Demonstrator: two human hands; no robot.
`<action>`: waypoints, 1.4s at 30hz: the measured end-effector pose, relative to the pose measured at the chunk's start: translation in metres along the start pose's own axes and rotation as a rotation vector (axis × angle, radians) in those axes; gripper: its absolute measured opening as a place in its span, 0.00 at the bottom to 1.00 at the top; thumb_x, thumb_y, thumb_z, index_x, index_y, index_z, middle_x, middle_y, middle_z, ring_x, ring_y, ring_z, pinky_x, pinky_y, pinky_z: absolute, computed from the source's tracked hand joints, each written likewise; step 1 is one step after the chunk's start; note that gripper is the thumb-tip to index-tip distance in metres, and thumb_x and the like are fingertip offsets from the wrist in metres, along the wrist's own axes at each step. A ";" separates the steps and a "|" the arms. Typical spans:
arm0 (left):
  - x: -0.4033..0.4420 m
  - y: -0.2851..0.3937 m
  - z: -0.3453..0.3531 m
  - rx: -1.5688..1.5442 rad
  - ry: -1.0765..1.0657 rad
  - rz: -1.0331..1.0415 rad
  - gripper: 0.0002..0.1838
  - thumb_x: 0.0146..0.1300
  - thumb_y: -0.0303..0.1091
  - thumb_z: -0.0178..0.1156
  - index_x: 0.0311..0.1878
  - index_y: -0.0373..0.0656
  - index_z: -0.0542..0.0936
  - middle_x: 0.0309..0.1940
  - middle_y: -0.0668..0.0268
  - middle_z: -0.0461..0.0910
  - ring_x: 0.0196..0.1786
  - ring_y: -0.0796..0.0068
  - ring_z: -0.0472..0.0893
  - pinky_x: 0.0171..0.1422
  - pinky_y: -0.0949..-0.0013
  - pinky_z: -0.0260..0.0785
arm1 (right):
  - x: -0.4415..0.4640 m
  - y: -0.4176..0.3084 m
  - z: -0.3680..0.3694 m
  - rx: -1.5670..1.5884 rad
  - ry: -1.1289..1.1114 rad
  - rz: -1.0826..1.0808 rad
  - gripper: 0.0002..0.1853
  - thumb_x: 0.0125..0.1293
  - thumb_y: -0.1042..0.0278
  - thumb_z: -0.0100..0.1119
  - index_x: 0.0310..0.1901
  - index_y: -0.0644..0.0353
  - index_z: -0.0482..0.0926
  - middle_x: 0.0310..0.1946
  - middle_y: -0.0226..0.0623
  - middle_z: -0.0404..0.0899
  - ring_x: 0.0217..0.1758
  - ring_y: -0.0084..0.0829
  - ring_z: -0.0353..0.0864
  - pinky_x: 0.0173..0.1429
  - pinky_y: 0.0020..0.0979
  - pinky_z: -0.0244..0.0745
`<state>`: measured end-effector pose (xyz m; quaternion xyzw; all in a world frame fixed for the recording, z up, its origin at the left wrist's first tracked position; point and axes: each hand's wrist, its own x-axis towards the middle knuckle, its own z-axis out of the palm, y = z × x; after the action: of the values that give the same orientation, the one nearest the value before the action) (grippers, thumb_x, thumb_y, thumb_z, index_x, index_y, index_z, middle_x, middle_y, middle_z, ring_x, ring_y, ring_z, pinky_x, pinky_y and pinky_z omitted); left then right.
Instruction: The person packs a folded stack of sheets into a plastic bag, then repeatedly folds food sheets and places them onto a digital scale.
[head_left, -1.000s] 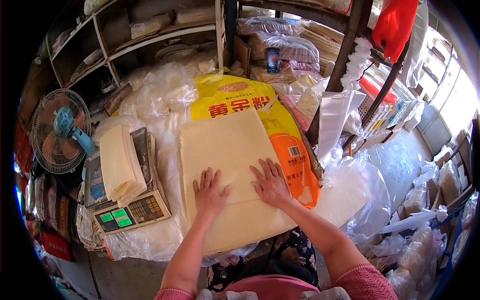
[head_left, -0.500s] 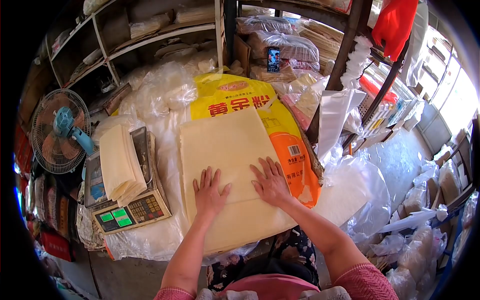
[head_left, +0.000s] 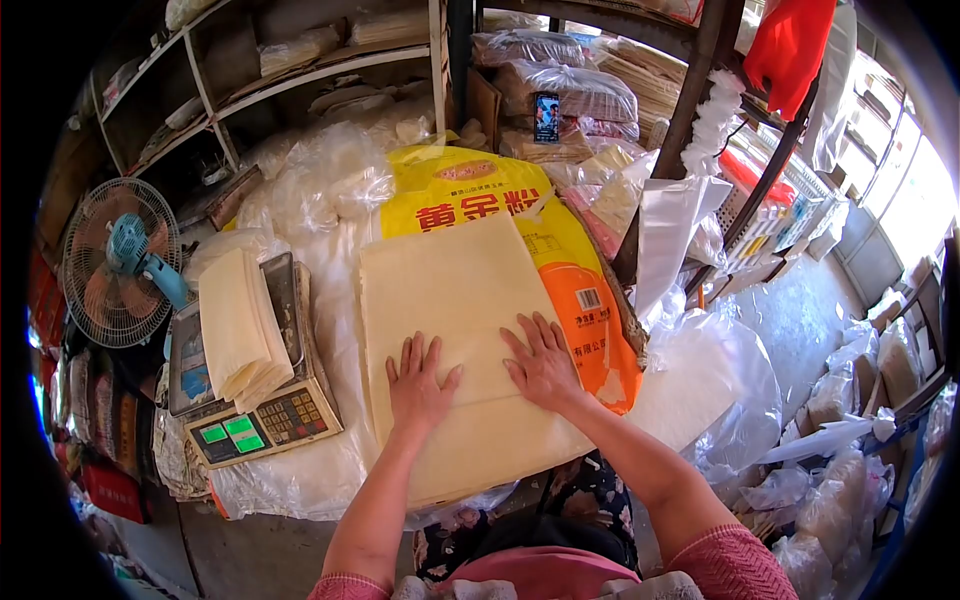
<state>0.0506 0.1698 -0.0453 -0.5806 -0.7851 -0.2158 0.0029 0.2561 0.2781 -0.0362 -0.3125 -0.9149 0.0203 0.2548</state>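
Observation:
Large pale cream sheets (head_left: 455, 285) lie flat in a stack before me, over a yellow and orange printed sack (head_left: 590, 310). My left hand (head_left: 420, 385) rests palm down on the left part of the top sheet, fingers spread. Flat on the right part lies my right hand (head_left: 543, 368), its fingers also apart. Neither hand grips anything. To the left, a folded bundle of similar sheets (head_left: 238, 330) sits on a scale (head_left: 270, 422) with lit green displays.
A fan (head_left: 122, 262) stands at the far left. Crumpled clear plastic (head_left: 345, 175) lies behind the scale. A phone (head_left: 546, 120) stands upright against bagged stacks (head_left: 570, 92). A metal post (head_left: 690, 130) rises at the right, and plastic-wrapped packs (head_left: 835, 490) lie at the lower right.
Both hands remain in the same place on the sheets. Only the picture on the phone's screen differs.

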 end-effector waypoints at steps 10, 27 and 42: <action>0.014 -0.032 0.013 -0.607 0.232 -0.029 0.29 0.57 0.36 0.64 0.62 0.41 0.72 0.69 0.56 0.64 0.74 0.59 0.57 0.76 0.57 0.48 | 0.001 0.001 0.000 -0.024 0.021 -0.017 0.25 0.67 0.55 0.50 0.65 0.52 0.68 0.66 0.49 0.61 0.72 0.53 0.55 0.73 0.53 0.50; -0.068 0.006 -0.023 -1.313 0.045 -0.560 0.24 0.51 0.17 0.56 0.55 0.34 0.71 0.47 0.63 0.79 0.48 0.74 0.79 0.49 0.72 0.72 | -0.061 -0.084 -0.012 0.127 -0.129 -0.083 0.20 0.68 0.58 0.52 0.57 0.60 0.74 0.56 0.45 0.75 0.58 0.48 0.71 0.64 0.51 0.60; 0.011 -0.220 -0.257 -1.219 0.494 -0.417 0.36 0.53 0.16 0.54 0.69 0.30 0.62 0.55 0.57 0.77 0.51 0.69 0.80 0.55 0.70 0.71 | -0.071 -0.079 -0.040 0.340 -0.256 -0.082 0.23 0.62 0.67 0.58 0.58 0.65 0.71 0.62 0.45 0.70 0.67 0.47 0.65 0.70 0.44 0.58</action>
<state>-0.2173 0.0406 0.1166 -0.2492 -0.5954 -0.7406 -0.1869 0.2785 0.1684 -0.0178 -0.2222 -0.9352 0.2033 0.1863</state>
